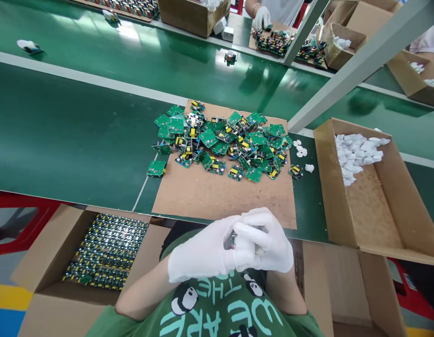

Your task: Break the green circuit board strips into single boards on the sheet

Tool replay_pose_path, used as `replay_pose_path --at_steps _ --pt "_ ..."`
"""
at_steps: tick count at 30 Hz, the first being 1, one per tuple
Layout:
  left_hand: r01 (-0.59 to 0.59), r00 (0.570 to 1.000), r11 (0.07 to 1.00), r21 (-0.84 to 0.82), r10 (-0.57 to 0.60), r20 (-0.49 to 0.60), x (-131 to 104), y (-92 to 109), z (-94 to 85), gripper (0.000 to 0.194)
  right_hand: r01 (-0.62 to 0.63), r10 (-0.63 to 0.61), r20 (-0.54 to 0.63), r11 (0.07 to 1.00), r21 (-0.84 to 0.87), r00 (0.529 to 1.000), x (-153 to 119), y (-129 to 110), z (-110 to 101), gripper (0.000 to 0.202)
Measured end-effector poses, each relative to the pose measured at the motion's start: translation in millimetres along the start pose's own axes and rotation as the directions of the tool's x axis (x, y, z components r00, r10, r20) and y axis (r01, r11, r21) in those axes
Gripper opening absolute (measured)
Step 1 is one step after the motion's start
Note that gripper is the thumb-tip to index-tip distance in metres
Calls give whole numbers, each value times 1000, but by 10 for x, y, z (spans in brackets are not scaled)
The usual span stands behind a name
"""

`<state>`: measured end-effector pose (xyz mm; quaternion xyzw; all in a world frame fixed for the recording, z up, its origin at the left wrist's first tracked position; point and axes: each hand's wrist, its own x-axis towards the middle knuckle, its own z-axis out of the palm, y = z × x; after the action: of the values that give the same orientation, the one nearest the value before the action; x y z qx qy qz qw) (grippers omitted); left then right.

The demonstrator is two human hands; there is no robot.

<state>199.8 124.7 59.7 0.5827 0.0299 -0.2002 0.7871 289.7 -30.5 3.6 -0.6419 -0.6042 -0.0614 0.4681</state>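
Note:
Both my hands wear white gloves and meet in front of my chest, below the cardboard sheet's front edge. My left hand (217, 248) is closed round a small circuit board (233, 239), of which only a sliver shows between the gloves. My right hand (268, 241) presses against the same board from the other side, its fingers bent over it. Beyond them, a pile of green circuit boards (220, 147) with yellow and black parts covers the back of the brown cardboard sheet (224, 199).
At the right stands a cardboard box (374, 215) with white pieces (357, 152); a few lie beside it. Lower left, an open box (45, 262) holds rows of boards. A metal post (343, 70) slants across the right. Across the belt (189, 56), a person's gloved hand (262, 18) touches boards.

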Motion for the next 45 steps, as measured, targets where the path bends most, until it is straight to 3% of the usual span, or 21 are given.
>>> replay_pose_path --at_steps 3,9,12,18,23,27,30,33,34,37,39,42,44,45 --pt "-8 999 997 79 11 -43 8 10 4 14 6 -6 30 1000 2 1000 15 -6 -19 47" --pt "33 994 998 -57 -27 105 -6 -139 -56 12 44 -45 15 998 38 999 49 13 -36 58" --pt "1 983 985 -172 31 181 -1 -166 -67 15 92 -92 5 994 64 996 44 19 -31 61" --pt "-122 983 979 -163 142 117 53 -90 -34 12 -80 80 -13 997 -20 997 -30 -50 -41 47" --pt "-103 993 985 -141 111 44 91 -72 -25 7 -20 20 5 998 -59 1000 -54 -22 -64 55" --pt "-94 981 972 -217 128 144 98 -155 -68 22 18 -18 6 994 -111 1000 -60 -8 -27 55" --pt "-96 987 968 -233 123 104 72 -235 -80 35 2 -2 1 987 -160 1000 14 -34 22 62" --pt "-79 995 981 -179 66 -78 12 -295 -106 32 -22 36 101 990 -142 994 189 -100 1 69" --pt "-91 993 980 -176 76 -92 -13 -306 -128 35 -13 29 144 994 -112 989 259 -124 -39 67" --pt "-174 983 958 -230 182 17 -102 -306 -223 60 31 -17 286 998 -47 958 480 -101 -267 55" --pt "-249 969 945 -213 241 -61 -178 -275 -285 62 8 39 334 991 -137 942 667 87 -466 45" --pt "-372 893 923 -102 326 -311 -298 -206 -317 47 -97 206 288 932 -350 935 1078 704 -713 31" --pt "-445 878 890 -100 411 -245 -341 -151 -277 50 -198 308 189 872 -448 932 1399 1235 -793 41" --pt "-448 893 885 -127 434 -122 -344 -118 -238 54 -236 332 121 842 -485 935 1546 1490 -805 52"
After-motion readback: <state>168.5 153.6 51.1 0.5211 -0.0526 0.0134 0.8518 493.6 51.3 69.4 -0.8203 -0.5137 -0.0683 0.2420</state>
